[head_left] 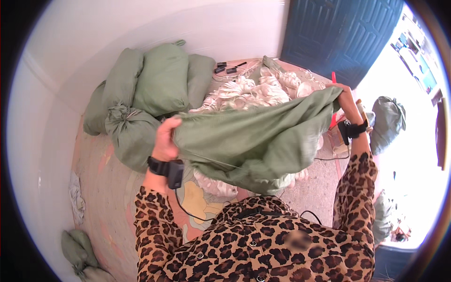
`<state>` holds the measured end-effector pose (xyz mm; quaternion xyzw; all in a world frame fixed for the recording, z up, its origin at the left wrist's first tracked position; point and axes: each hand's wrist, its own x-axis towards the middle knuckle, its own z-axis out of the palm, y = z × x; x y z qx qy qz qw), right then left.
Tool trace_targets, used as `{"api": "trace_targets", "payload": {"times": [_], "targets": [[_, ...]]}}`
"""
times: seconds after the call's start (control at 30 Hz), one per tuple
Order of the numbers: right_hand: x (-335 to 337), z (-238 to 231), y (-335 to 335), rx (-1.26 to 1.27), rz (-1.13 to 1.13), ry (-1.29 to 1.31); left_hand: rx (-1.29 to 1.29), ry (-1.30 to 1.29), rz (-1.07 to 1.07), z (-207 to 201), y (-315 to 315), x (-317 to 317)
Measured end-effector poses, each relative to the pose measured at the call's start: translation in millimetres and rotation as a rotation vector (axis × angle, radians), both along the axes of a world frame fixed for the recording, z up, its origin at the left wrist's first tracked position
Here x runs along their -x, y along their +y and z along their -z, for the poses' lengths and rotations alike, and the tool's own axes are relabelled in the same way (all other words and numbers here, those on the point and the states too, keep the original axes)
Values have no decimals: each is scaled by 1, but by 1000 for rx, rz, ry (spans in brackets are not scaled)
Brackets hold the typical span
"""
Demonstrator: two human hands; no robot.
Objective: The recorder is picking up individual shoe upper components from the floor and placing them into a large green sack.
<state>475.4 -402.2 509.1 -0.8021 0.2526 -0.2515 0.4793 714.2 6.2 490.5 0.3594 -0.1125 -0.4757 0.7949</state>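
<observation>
A limp green woven sack point(253, 136) is stretched out in the air between my two hands, sagging in folds at its middle and lower edge. My left hand point(166, 140) grips its left end, thumb on top. At the far right, my right hand point(344, 96) is closed round the bunched upper corner. Behind and partly under the cloth lies a heap of white, ropy bundles point(244, 89), which the sack partly hides. Each of my wrists wears a black strapped device with a cable.
Stuffed green sacks point(162, 77) lean on the white wall at left, a tied one point(134, 136) in front. Small black devices point(230, 70) lie behind the heap. Blue door point(338, 35) at back; another sack point(387, 122) stands right. Folded green sacks point(77, 249) lie lower left.
</observation>
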Motion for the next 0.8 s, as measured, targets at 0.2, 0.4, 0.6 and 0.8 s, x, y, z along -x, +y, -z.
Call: {"api": "trace_targets", "payload": {"times": [0.2,0.4,0.6,0.8], "targets": [[-14,20,7,-742,-211,-394,-976,-1078,-211,82,32,-95],[-56,-1,55,-975,-374,-321,-765,-1556,-702,50,-23,-6],[-82,-29,115,-1051,-591,-160,-448,-1686,-593,68,-83,68],[-80,-25,45,356,-160,117,-494,-810,-117,44,-32,2]]}}
